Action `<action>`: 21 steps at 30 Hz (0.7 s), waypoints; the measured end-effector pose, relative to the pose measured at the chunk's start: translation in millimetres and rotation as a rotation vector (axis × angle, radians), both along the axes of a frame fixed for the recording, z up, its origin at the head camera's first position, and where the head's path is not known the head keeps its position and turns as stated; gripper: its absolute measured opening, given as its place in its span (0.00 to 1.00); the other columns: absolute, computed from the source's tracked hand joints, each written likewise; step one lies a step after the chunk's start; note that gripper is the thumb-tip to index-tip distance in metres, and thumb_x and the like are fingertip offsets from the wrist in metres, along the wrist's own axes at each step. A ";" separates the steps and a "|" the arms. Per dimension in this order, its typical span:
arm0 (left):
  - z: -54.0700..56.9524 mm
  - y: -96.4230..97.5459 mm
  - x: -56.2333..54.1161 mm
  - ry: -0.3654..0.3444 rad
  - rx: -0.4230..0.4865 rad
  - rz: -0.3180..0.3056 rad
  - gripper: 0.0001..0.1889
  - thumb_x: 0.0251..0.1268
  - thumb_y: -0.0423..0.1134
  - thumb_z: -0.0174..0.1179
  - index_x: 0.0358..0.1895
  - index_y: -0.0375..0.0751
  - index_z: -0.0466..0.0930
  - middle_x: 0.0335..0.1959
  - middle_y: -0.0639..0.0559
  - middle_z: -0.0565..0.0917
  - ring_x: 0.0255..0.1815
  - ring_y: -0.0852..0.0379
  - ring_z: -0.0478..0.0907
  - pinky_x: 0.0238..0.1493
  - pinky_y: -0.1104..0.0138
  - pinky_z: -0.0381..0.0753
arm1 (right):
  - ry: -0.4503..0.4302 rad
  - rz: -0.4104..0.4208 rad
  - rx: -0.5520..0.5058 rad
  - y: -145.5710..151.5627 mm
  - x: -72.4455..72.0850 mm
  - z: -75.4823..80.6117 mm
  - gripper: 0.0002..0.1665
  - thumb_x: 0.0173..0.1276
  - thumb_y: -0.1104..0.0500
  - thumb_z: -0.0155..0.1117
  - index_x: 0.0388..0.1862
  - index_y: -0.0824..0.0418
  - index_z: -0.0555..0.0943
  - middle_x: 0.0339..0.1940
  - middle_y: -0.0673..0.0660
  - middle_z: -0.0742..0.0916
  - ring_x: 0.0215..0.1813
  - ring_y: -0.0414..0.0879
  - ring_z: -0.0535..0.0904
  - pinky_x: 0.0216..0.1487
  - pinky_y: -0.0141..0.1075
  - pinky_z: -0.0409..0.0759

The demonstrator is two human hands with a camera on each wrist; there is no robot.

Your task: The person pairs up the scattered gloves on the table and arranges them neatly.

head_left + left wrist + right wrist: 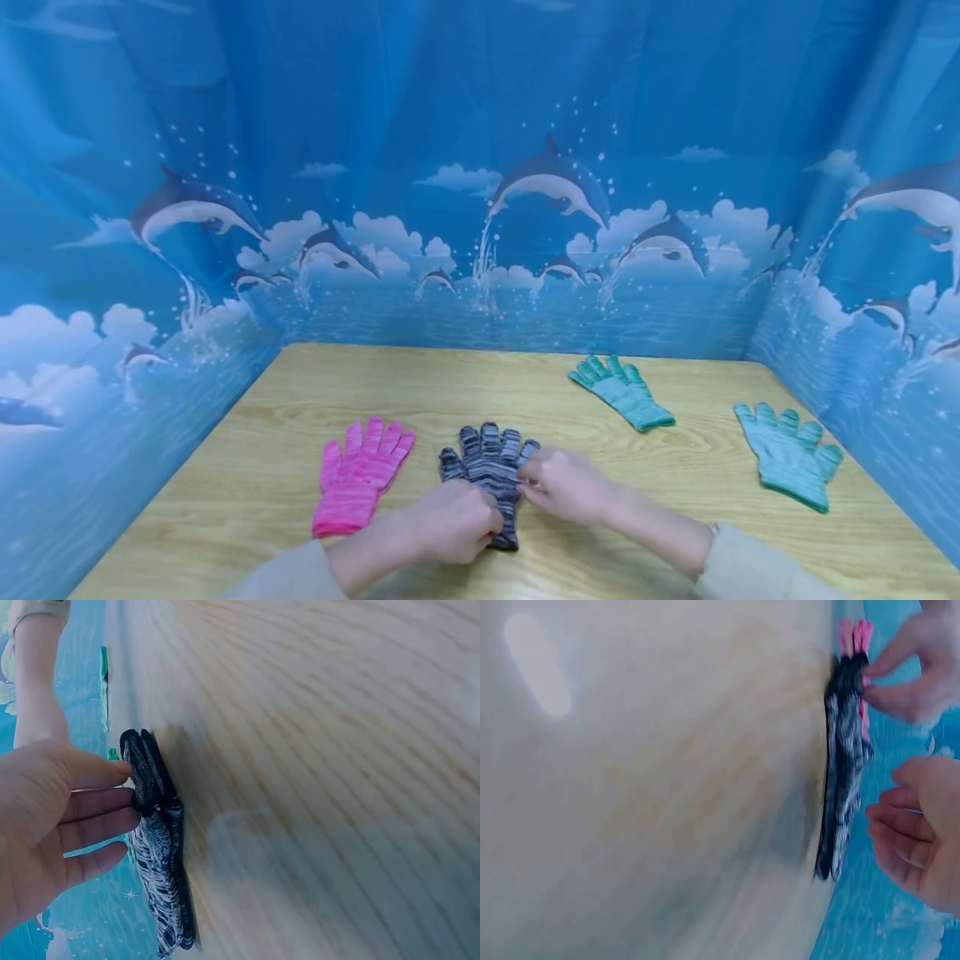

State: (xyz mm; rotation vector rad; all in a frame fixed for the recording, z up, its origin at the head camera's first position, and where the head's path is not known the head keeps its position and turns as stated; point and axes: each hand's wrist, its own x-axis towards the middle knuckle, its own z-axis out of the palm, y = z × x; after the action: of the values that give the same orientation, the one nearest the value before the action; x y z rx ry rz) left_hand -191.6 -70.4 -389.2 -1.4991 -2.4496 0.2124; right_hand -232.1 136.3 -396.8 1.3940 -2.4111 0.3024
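Biggest thing on my feed is the blue dolphin curtain (420,100) round the back and sides, then the wood-look table (247,467) under it. On that lie the gloves: pink (360,479) just left of the action, darker green (626,396) far back, pale green (795,458) over right. The one being worked is the black-and-grey striped glove (491,467), near front centre, palm area flat, fingers pointing away from me.

For handling it well, my take: light touch on the knit, left steadying the cuff while right tidies the far side, because a hard tug would probably skew the whole thing. I'd work outward along the fingers so nothing bunches.

Left hand (453,525) is at the cuff, right hand (566,483) at the right edge. From my remote seat the head cam gives the layout but hides the left fingertips. Left wrist cam shows those fingertips (129,799) and thumb against the cuff; pinching or just pressing, I can't tell. Right wrist cam shows the right fingers loosely bent with nothing between them. Both wrist cams also catch the glove's edge in layers, which the head cam misses; one glove or two stacked, no idea.
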 end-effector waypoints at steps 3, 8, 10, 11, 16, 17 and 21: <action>-3.6 0.5 -0.1 0.057 -0.011 -0.041 0.05 0.46 0.40 0.65 0.21 0.55 0.79 0.19 0.65 0.73 0.19 0.68 0.70 0.21 0.75 0.66 | -0.028 -0.103 -0.009 2.7 -10.5 2.5 0.04 0.54 0.65 0.66 0.31 0.59 0.84 0.27 0.50 0.84 0.29 0.40 0.79 0.27 0.30 0.76; -8.9 0.9 0.2 0.120 -0.037 -0.069 0.05 0.43 0.39 0.64 0.20 0.55 0.79 0.18 0.65 0.72 0.21 0.67 0.71 0.19 0.74 0.62 | -0.083 -0.221 -0.002 2.6 -23.7 3.1 0.07 0.54 0.66 0.66 0.33 0.59 0.84 0.29 0.51 0.85 0.32 0.44 0.80 0.26 0.34 0.77; -10.2 1.0 0.1 0.127 -0.040 -0.067 0.05 0.43 0.39 0.64 0.20 0.55 0.78 0.18 0.65 0.71 0.21 0.66 0.71 0.19 0.74 0.61 | -0.107 -0.255 -0.004 0.9 -28.1 2.5 0.06 0.55 0.65 0.66 0.32 0.60 0.84 0.29 0.51 0.84 0.32 0.45 0.80 0.27 0.35 0.77; -10.7 1.0 0.0 0.131 -0.040 -0.067 0.05 0.43 0.39 0.64 0.20 0.56 0.78 0.17 0.65 0.71 0.21 0.66 0.71 0.19 0.74 0.61 | -0.113 -0.271 -0.003 -0.1 -30.2 1.8 0.05 0.55 0.65 0.66 0.32 0.59 0.84 0.29 0.51 0.84 0.32 0.45 0.80 0.27 0.35 0.77; -12.0 0.8 -0.7 0.146 -0.035 -0.084 0.06 0.44 0.39 0.64 0.19 0.55 0.77 0.17 0.65 0.70 0.20 0.66 0.71 0.20 0.73 0.64 | -0.139 -0.352 0.035 -6.3 -39.2 -3.1 0.05 0.54 0.63 0.66 0.32 0.58 0.83 0.28 0.50 0.81 0.32 0.45 0.78 0.27 0.38 0.76; -12.2 0.8 -0.8 0.147 -0.034 -0.089 0.06 0.44 0.39 0.64 0.19 0.55 0.77 0.17 0.65 0.70 0.20 0.66 0.71 0.19 0.73 0.64 | -0.150 -0.367 0.043 -7.4 -40.7 -4.3 0.05 0.54 0.63 0.66 0.31 0.58 0.83 0.28 0.50 0.81 0.32 0.45 0.78 0.26 0.39 0.76; -12.9 1.1 -1.0 0.157 -0.030 -0.109 0.06 0.43 0.39 0.64 0.19 0.55 0.77 0.17 0.65 0.70 0.19 0.66 0.70 0.19 0.73 0.64 | -0.187 -0.423 0.057 -9.9 -44.4 -9.0 0.03 0.53 0.63 0.65 0.28 0.58 0.82 0.26 0.50 0.79 0.30 0.47 0.76 0.23 0.44 0.74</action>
State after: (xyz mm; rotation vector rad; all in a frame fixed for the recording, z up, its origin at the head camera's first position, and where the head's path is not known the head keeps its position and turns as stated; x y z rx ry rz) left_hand -192.6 -69.4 -402.2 -1.5598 -2.2452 0.3333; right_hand -276.6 126.4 -405.8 0.8732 -2.8081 0.2652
